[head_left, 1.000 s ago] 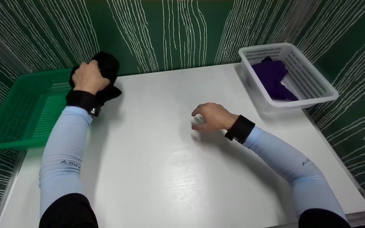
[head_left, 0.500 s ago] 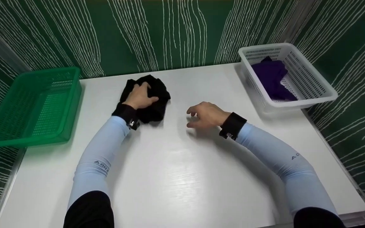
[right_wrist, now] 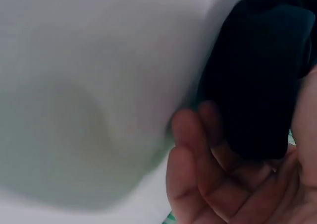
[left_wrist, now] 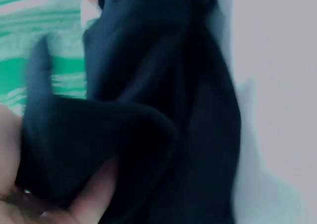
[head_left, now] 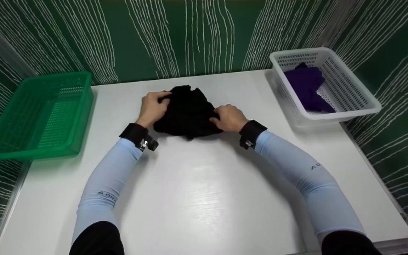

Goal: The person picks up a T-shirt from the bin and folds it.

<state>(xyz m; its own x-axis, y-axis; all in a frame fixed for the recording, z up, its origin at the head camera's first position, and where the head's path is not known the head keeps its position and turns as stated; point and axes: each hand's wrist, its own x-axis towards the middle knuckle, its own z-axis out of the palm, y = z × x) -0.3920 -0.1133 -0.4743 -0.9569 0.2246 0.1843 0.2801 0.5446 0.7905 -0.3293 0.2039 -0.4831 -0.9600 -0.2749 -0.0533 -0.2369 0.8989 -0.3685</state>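
Black cloth, one: bunched on the white table, between both hands. Long axis, as I read the crumpled outline: roughly 9 to 3 o'clock. Left hand: pinching the cloth at its 10 o'clock edge; cloth lies toward 3 from it. Right hand: gripping the 3 o'clock end; cloth lies toward 9 from it. Nearer hand: neither; both touch, so I judge that cross-line the one to work along.
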